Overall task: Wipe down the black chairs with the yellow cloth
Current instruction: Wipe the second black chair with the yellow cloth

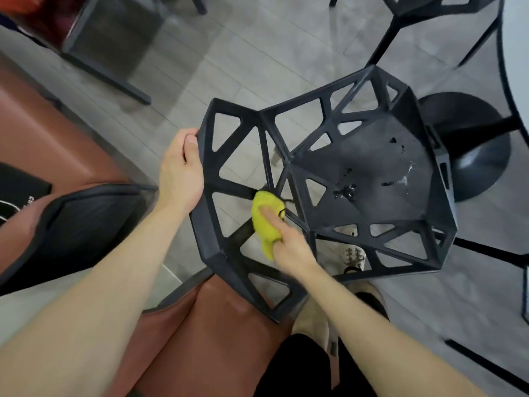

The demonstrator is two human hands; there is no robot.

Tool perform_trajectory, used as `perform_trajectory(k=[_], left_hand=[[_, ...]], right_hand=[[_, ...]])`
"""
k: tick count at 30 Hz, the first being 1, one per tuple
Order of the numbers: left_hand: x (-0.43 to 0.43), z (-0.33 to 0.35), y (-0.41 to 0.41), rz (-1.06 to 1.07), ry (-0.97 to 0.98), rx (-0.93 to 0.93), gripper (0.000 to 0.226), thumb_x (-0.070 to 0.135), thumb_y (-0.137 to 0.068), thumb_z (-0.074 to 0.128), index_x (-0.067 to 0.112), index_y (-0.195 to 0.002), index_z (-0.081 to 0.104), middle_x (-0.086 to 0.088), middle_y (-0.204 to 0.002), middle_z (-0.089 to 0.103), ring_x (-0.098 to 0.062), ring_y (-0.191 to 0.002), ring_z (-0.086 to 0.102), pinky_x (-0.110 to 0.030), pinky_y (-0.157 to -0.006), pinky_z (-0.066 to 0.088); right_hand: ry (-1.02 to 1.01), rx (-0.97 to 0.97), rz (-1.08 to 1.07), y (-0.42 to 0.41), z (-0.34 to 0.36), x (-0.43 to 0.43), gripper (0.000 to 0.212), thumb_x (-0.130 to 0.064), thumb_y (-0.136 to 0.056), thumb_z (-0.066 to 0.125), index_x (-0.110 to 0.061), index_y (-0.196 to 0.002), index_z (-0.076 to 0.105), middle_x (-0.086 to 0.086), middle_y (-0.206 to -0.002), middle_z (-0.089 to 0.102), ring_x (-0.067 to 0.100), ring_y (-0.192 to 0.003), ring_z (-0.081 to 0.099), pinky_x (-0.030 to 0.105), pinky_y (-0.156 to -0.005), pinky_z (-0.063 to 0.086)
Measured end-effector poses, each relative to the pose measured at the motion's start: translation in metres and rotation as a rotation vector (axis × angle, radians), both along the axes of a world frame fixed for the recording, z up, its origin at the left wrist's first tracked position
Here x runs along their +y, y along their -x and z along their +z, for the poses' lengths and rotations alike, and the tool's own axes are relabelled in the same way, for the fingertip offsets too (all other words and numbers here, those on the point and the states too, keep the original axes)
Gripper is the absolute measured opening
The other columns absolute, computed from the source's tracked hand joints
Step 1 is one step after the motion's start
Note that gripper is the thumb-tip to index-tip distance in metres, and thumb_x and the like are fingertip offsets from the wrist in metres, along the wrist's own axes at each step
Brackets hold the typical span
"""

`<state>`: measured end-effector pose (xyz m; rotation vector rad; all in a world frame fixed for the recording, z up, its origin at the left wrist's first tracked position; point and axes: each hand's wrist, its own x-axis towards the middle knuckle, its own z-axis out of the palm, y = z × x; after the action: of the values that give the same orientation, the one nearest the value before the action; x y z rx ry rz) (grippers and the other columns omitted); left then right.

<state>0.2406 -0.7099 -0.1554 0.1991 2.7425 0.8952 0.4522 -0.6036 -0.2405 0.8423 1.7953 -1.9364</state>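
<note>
Both bare forearms reach forward over a brown leather bench seat (223,325). Bunched into a pad, the yellow cloth (266,224) sits in the right hand (290,245), whose fingers (270,216) curl over it and press it against a slanted strut in the backrest of the black chair (372,156), an angular frame of openwork plastic. The wrist is bent slightly down, so the push seems to go along the strut rather than through a gap.

Outward from those fingers, across the backrest, the left hand (180,170) grips the chair's outer edge, thumb on the near face and the other fingers wrapped behind. This probably steadies the chair against the rubbing.

Beyond the right fingers, well apart from the cloth, water droplets (347,190) and a wet streak lie on the seat panel, which looks not yet wiped. Farther out stand a dark round pedestal base (481,167) and a second black chair (446,7).
</note>
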Motion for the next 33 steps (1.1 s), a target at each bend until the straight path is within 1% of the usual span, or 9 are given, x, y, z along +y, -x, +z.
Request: perform_trajectory(k=[2,5,8,12,16,20,25,30,33], left_hand=[[0.003,0.002,-0.001,0.010,0.010,-0.005,0.037,0.028,-0.117,0.029,0.021,-0.130,0.063,0.005,-0.115,0.066,-0.007,-0.098,0.054,-0.023,-0.083,0.036],[0.002,0.002,0.001,0.009,0.003,-0.002,0.037,0.026,-0.117,0.030,0.019,-0.130,0.064,0.004,-0.118,0.067,-0.013,-0.103,0.056,-0.026,-0.086,0.038],[0.001,0.000,0.003,0.016,-0.019,0.000,0.036,0.025,-0.117,0.031,0.018,-0.129,0.065,0.007,-0.116,0.066,-0.010,-0.102,0.055,-0.024,-0.083,0.037],[0.004,0.001,0.002,0.019,-0.027,-0.007,0.038,0.025,-0.117,0.031,0.018,-0.131,0.065,0.006,-0.119,0.066,-0.012,-0.106,0.057,-0.024,-0.085,0.038],[0.001,-0.005,0.005,0.032,-0.059,-0.007,0.036,0.023,-0.117,0.033,0.017,-0.128,0.067,0.006,-0.116,0.068,-0.014,-0.105,0.058,-0.025,-0.085,0.039],[0.004,-0.001,0.003,0.030,-0.072,-0.011,0.036,0.022,-0.117,0.033,0.015,-0.127,0.067,0.004,-0.116,0.068,-0.013,-0.104,0.057,-0.025,-0.085,0.039],[0.003,-0.001,0.003,0.057,-0.122,-0.033,0.035,0.023,-0.116,0.035,0.017,-0.123,0.069,0.005,-0.109,0.069,-0.015,-0.100,0.059,-0.027,-0.083,0.042],[0.002,-0.003,0.003,0.062,-0.164,-0.065,0.034,0.023,-0.115,0.036,0.018,-0.120,0.070,0.009,-0.103,0.066,-0.011,-0.096,0.056,-0.023,-0.083,0.042],[0.003,-0.003,0.003,0.070,-0.176,-0.064,0.033,0.022,-0.115,0.038,0.019,-0.119,0.071,0.008,-0.106,0.068,-0.010,-0.098,0.057,-0.017,-0.081,0.041]], right_hand=[[-0.023,-0.132,-0.028,0.024,0.002,0.004,0.083,0.006,-0.097,0.037,-0.046,-0.161,0.033,-0.005,-0.169,0.034,0.029,-0.144,0.048,0.036,-0.117,0.042],[-0.035,-0.003,0.009,0.004,0.033,-0.016,0.084,-0.002,-0.091,0.036,-0.058,-0.154,0.040,-0.020,-0.168,0.030,0.022,-0.136,0.054,0.032,-0.109,0.049],[0.047,0.197,0.101,-0.027,0.044,-0.017,0.098,0.009,-0.078,0.034,-0.054,-0.152,0.046,-0.026,-0.168,0.028,0.002,-0.155,0.029,0.019,-0.124,0.027],[0.006,-0.059,-0.003,-0.001,0.041,-0.007,0.088,0.012,-0.092,0.033,-0.046,-0.158,0.042,-0.013,-0.170,0.030,0.017,-0.153,0.038,0.033,-0.125,0.034],[0.013,0.303,0.157,-0.037,0.052,-0.026,0.097,0.017,-0.082,0.039,-0.052,-0.150,0.051,-0.022,-0.167,0.034,-0.001,-0.156,0.025,0.020,-0.127,0.021],[0.015,0.069,0.062,-0.009,0.040,0.001,0.096,0.026,-0.085,0.032,-0.038,-0.155,0.049,-0.011,-0.170,0.029,0.009,-0.160,0.022,0.023,-0.129,0.017],[-0.027,0.337,0.247,-0.036,0.063,-0.024,0.111,0.025,-0.074,0.035,-0.049,-0.157,0.042,-0.027,-0.169,0.026,0.000,-0.159,0.015,0.026,-0.130,0.015],[0.006,0.232,0.145,-0.054,0.074,-0.005,0.094,0.016,-0.091,0.040,-0.053,-0.155,0.043,-0.023,-0.160,0.045,0.006,-0.153,0.038,0.030,-0.127,0.031],[-0.018,0.352,0.224,-0.023,0.097,-0.033,0.095,0.021,-0.083,0.040,-0.038,-0.157,0.046,-0.020,-0.169,0.032,0.004,-0.159,0.022,0.024,-0.129,0.019]])
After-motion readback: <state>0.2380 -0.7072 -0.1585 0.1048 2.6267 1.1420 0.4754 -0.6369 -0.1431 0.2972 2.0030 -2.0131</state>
